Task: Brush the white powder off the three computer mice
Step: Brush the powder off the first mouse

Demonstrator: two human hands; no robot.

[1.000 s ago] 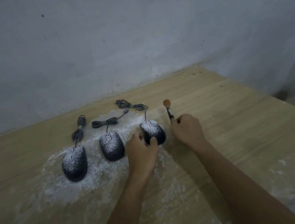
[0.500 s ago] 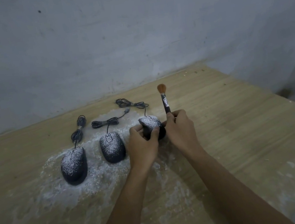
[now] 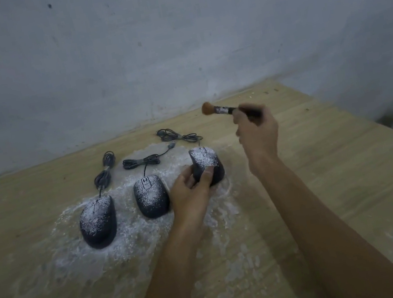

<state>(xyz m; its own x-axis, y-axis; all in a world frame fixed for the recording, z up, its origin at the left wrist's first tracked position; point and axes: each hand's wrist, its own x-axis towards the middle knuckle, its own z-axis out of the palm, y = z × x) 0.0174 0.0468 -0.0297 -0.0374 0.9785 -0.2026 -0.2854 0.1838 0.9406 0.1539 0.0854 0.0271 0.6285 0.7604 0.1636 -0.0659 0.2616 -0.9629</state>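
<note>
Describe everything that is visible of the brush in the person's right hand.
The brush has a round tuft of orange-brown bristles, a dark collar with pale marks and a thin dark handle. The right hand grips the handle and hides part of it. The brush is in the air, nearly level, bristles pointing left, above and right of the rightmost mouse, touching nothing but the hand.

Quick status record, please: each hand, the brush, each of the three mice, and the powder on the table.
left hand: grips right mouse at its near end
right hand: holds brush raised, bristles pointing left, clear of the mice
right mouse: powder on top
middle mouse: on table, powdered, no hand on it
left mouse: on table, powdered, no hand on it
powder: spread on table around all three mice
cables: bundled behind the mice
</note>
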